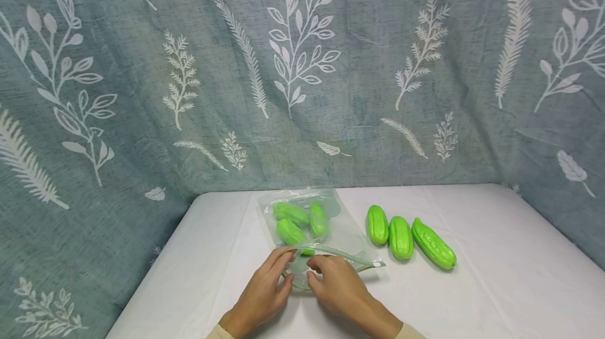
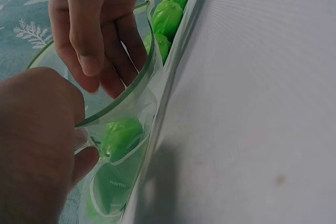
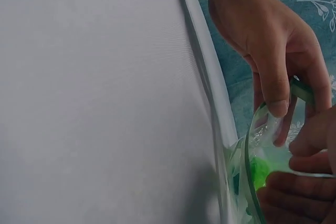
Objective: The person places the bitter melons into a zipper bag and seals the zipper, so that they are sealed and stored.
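A clear zip bag (image 1: 341, 233) with a green zip rim lies on the white table, its mouth toward me and spread apart. Green toy cucumbers (image 1: 289, 231) show through its plastic. My left hand (image 1: 264, 292) pinches the left end of the rim between thumb and fingers. Reaching into the mouth, my right hand (image 1: 337, 284) has loosely bent fingers; in the left wrist view nothing shows between them. Three more toy cucumbers, a left one (image 1: 377, 225), a middle one (image 1: 401, 237) and a longer, tapered one (image 1: 434, 243), lie right of the bag.
White cloth covers the table (image 1: 510, 265). Behind it and along both sides hangs a grey-green curtain (image 1: 359, 92) with white leaf prints. The loose cucumbers lie side by side near the bag's right edge.
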`<state>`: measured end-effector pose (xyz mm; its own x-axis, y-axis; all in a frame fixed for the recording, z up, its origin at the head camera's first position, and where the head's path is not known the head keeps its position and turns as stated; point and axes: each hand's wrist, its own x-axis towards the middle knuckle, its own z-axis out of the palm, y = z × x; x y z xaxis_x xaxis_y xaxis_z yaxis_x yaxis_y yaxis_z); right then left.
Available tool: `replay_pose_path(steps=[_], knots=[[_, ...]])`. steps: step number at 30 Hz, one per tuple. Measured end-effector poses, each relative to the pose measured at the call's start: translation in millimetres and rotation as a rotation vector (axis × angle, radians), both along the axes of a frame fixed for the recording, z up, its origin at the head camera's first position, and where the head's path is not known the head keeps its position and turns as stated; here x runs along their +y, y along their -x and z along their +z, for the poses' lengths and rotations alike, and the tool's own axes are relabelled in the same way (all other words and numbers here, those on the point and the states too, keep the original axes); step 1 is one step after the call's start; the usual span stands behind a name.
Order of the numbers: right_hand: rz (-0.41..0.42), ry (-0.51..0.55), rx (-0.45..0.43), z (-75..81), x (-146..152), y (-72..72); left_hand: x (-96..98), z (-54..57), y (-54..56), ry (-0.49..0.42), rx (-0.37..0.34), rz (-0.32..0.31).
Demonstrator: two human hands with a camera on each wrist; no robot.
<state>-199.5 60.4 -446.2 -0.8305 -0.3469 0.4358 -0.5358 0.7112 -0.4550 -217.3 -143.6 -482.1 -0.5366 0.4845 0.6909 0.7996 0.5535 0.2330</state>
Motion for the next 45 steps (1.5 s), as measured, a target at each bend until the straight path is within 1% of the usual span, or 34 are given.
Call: replay_pose_path(steps=[3,5,7,10,12,16,19,22,25,29,34,37,41,44,45], knots=[[0.071,0.035,0.026,1.3,5.4,-3.5,0.5,0.3,-0.9,0.0,-0.016,0.001],[0.132,0.07,0.048,2.2,9.7,-5.0,1.0,0.5,-1.2,-0.003,-0.012,-0.002],[0.201,0.114,0.085,3.8,14.4,-5.1,1.2,0.6,-1.4,-0.004,-0.01,-0.001],[0.272,0.168,0.147,8.0,22.0,-3.6,1.3,0.5,-0.9,-0.005,-0.01,-0.001],[0.302,0.192,0.177,11.9,26.7,-1.4,1.2,0.8,-0.9,-0.005,-0.021,0.002],[0.311,0.198,0.197,19.1,36.0,2.7,0.8,1.3,-0.7,-0.006,-0.024,0.0],[0.292,0.199,0.192,22.1,43.7,4.8,0.7,0.9,-0.1,-0.009,-0.009,-0.007],[0.259,0.221,0.187,23.2,52.9,6.4,0.4,1.2,-0.4,-0.009,-0.026,-0.009],[0.216,0.24,0.206,22.0,63.8,8.7,0.3,1.3,-1.0,-0.001,-0.057,-0.004],[0.166,0.263,0.222,20.2,78.9,12.4,0.5,1.0,-1.3,-0.001,-0.07,0.001],[0.107,0.291,0.231,18.5,98.9,18.7,0.4,0.8,-0.6,-0.003,-0.052,0.0],[0.048,0.289,0.207,15.8,111.7,22.5,0.1,1.3,-0.5,-0.002,-0.043,-0.006],[-0.03,0.281,0.144,10.8,128.1,26.3,-0.1,1.3,0.4,-0.003,-0.011,-0.018],[-0.093,0.268,0.113,7.3,139.0,28.8,-0.2,0.8,1.1,-0.004,0.006,-0.02],[-0.11,0.261,0.109,6.5,142.2,29.6,-0.4,0.7,0.9,-0.004,0.0,-0.017]])
